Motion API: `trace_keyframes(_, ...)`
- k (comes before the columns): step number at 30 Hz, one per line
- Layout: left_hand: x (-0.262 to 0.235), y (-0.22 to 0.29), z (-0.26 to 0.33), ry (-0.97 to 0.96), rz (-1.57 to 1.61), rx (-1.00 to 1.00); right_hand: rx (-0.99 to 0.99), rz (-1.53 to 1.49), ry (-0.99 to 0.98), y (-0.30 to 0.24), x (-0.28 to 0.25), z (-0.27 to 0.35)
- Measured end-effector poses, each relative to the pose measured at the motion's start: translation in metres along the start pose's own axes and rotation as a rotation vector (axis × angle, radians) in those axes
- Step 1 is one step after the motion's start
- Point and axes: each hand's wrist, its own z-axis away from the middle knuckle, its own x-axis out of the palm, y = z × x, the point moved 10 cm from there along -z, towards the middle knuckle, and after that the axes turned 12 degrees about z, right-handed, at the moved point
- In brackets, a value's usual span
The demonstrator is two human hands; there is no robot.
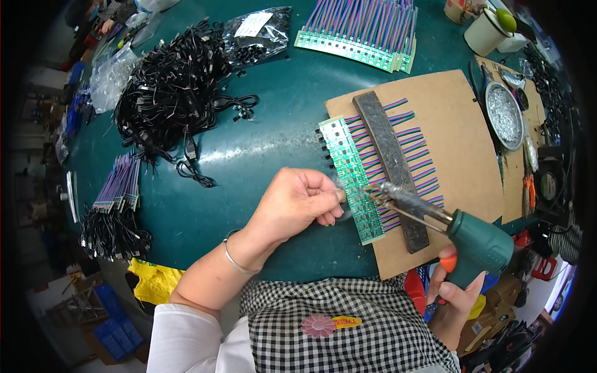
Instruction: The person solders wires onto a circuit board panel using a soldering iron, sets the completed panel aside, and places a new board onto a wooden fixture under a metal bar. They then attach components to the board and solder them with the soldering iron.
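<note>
My right hand [459,299] is wrapped around the handle of a green soldering gun [482,245] with an orange trigger. Its metal tip reaches left onto a green circuit board strip [346,158], and a faint wisp of smoke shows there. At the strip's left edge my left hand [295,202] is closed in a pinch; what sits between its fingertips is too small to make out. Small black parts stick out along the strip's upper left edge. Coloured wires [418,146] run right from the strip, under a dark heavy bar [387,155] lying across them.
Under the wires lies a cardboard sheet [460,124]. A heap of black cables [168,93] covers the table's upper left, with a bundle of wired boards [118,183] below it. More wired strips [348,50] lie at the back. A round metal dish [504,115] and a mug [486,34] stand right.
</note>
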Motion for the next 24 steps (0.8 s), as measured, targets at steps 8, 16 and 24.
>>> trace_keyframes(8,-0.002,0.001,0.000,0.018,-0.001,-0.004,-0.097,-0.090,0.003,-0.003,-0.018,-0.009)
trace_keyframes(16,0.001,0.001,-0.001,0.030,-0.004,0.001,-0.356,-0.026,0.127,-0.050,-0.048,-0.023)
trace_keyframes(24,-0.002,-0.002,0.000,0.023,-0.030,0.016,-0.368,0.082,0.532,-0.067,-0.112,-0.049)
